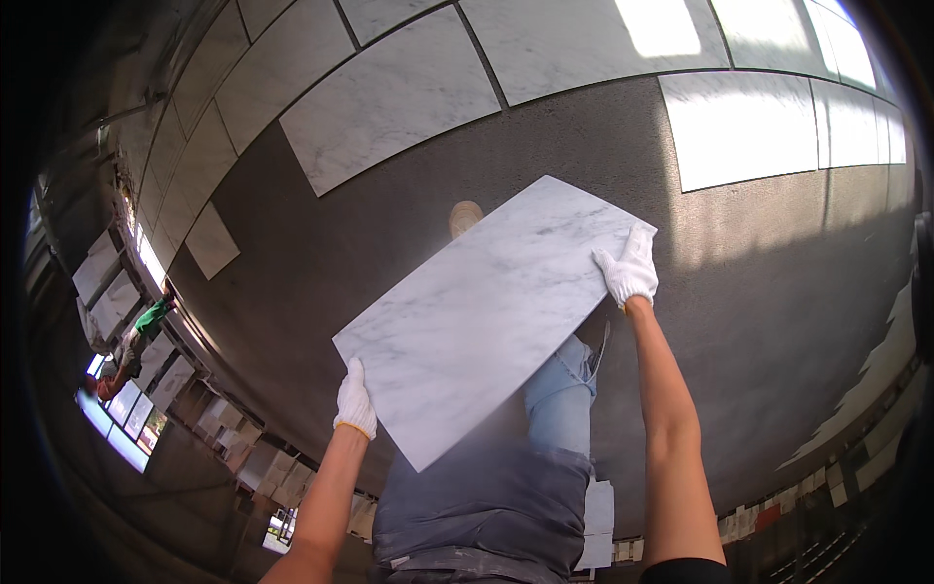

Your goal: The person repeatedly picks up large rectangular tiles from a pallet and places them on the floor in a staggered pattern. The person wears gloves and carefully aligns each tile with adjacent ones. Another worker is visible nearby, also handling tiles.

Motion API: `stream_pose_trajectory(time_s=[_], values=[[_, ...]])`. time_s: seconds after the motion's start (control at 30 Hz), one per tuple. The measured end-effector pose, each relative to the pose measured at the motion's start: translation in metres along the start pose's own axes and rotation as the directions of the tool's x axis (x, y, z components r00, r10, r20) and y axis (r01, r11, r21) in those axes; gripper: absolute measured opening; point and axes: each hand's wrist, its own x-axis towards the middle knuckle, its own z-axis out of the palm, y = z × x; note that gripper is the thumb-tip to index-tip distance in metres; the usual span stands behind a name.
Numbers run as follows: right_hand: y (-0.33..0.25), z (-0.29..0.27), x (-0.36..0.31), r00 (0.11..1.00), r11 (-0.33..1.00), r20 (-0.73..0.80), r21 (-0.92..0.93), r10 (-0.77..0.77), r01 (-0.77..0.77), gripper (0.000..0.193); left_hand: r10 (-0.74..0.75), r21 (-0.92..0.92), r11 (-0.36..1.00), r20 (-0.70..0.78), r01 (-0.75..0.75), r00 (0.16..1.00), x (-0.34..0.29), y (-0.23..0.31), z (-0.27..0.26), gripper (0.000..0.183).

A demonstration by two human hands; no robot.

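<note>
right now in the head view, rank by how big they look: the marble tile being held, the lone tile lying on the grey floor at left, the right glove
1. marble tile, though nearest the camera
2. lone floor tile, farther off, so its true size is unsure
3. right glove

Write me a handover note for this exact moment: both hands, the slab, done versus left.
Left hand: gloved, grip on the near-left edge of the marble tile.
Right hand: gloved, grip on the tile's far-right corner.
Tile: held in the air, tilted, above the grey mortar bed, over the person's knee.
Done: rows of laid tiles cover the far side, plus one single tile at the left.
Left: this tile is not yet set down; most of the grey bed is uncovered.
</note>
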Motion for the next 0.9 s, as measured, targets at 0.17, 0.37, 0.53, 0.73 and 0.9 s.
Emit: stream_pose_trajectory(time_s=[0.17, 0.37, 0.53, 0.73, 0.9], values=[[-0.026, 0.016, -0.127, 0.793, 0.027, 0.549, 0.818, 0.264, -0.575, 0.094, -0.103, -0.082, 0.991, 0.071, 0.109, 0.992, -0.063, 0.01, 0.033, 0.049], [-0.019, -0.007, -0.22, 0.677, -0.433, 0.726, 0.653, 0.123, -0.622, 0.058, -0.167, 0.062, 0.984, 0.613, 0.164, 0.772, -0.144, 0.043, 0.082, 0.041], [0.006, -0.017, -0.211, 0.683, -0.507, 0.73, 0.59, 0.003, -0.629, 0.046, 0.036, 0.276, 0.938, 0.529, -0.212, 0.848, -0.136, 0.071, 0.139, 0.029], [0.022, 0.011, -0.203, 0.754, -0.451, 0.656, 0.684, 0.035, -0.574, 0.05, 0.083, 0.29, 0.923, 0.488, -0.251, 0.869, -0.173, 0.074, 0.165, 0.024], [0.007, 0.018, -0.205, 0.791, -0.618, 0.612, 0.616, -0.017, -0.489, 0.051, 0.289, 0.287, 0.8, 0.586, -0.528, 0.757, -0.217, 0.094, 0.183, 0.027]])
